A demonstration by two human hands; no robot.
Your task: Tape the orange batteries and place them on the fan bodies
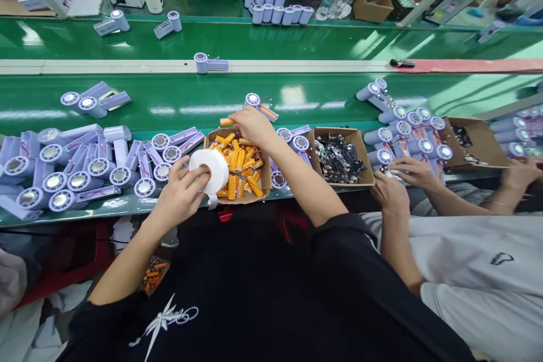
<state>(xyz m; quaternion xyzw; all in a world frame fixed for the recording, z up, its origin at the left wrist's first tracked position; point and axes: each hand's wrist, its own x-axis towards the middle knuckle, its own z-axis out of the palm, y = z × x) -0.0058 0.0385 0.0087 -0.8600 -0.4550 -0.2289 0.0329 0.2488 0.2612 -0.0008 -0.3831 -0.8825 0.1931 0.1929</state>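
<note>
My left hand (181,191) is closed on a white tape roll (215,172), with fingers at its core, over the left side of a cardboard box (266,178). Orange cylindrical cells (240,164) fill that box. Above its far edge, my right hand (251,126) pinches one orange cell (227,122) by its end. Just behind my right hand a lavender fan housing (251,100) lies on the green belt, its open handle holding an orange cell and thin wires.
Many lavender housings (55,182) crowd the bench on the left. A box of dark circuit boards (339,157) stands at right, beside a co-worker's hands (392,189). The green belt (169,96) runs across behind; other people sit on its far side.
</note>
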